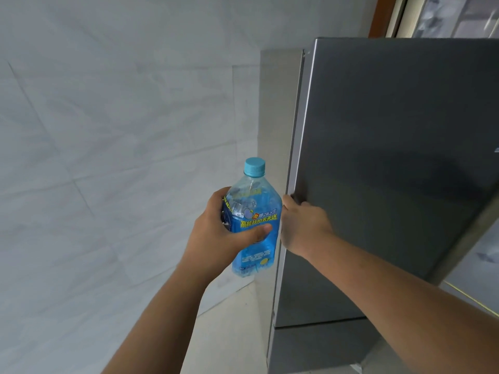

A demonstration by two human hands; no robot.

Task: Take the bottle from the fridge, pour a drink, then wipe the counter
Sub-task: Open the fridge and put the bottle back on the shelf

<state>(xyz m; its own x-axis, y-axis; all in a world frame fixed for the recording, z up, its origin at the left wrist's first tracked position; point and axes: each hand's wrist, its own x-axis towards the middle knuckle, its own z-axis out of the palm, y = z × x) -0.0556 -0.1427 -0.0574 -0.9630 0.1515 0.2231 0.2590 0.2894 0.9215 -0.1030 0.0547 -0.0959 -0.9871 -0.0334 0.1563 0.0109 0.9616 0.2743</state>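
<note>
Now, starting left of the fridge door (391, 171): a pale tiled wall (108, 130) fills that whole side, and in front of it the left hand (224, 236) comes up with the bottle (255, 225), fingers wrapped round the back and thumb pressed across the blue label, a firm grip on the body. The bottle is out of the fridge, upright, its light-blue cap (254, 166) on, held just beside the door's near edge and not quite touching it. Moving right, the right hand (302, 225) is on that edge, fingers curled round it and out of sight behind the metal, thumb side toward us. The grey door looks nearly flush with the cabinet, so my read is that the fetching step is all but done and the door is being pushed home. Next up calls for letting go of the door, turning away toward a counter, and freeing the right hand to twist that cap off before any pouring; no glass or counter is in view yet.
</note>
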